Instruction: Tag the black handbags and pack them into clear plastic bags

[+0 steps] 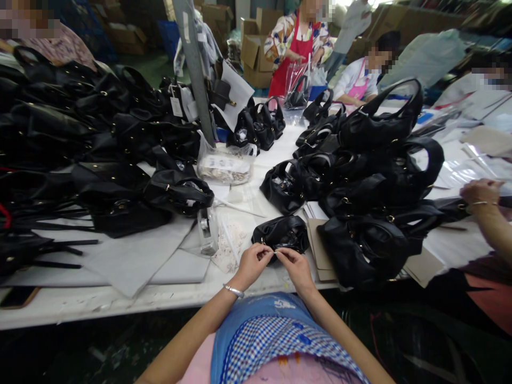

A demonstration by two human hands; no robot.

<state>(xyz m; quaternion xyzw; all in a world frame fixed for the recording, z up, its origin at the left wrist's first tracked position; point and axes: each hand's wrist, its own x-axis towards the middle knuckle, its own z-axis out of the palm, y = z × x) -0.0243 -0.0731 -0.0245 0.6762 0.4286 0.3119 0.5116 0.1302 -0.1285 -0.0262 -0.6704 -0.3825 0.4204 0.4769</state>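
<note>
A small black handbag (282, 233) lies on the white table (120, 298) just in front of me. My left hand (253, 262) and my right hand (295, 265) meet at its near edge, both with fingers pinched together on a tiny piece at the bag's front; the piece is too small to name. A silver bangle sits on my left wrist. A clear bag of small white tags (230, 242) lies just left of my left hand.
Piles of black handbags fill the left (100, 138) and right (372, 181) of the table. A clear container of small parts (226, 165) stands mid-table beside a grey post (196, 69). Another person's hand (482, 193) rests at the right; other people work at the far end.
</note>
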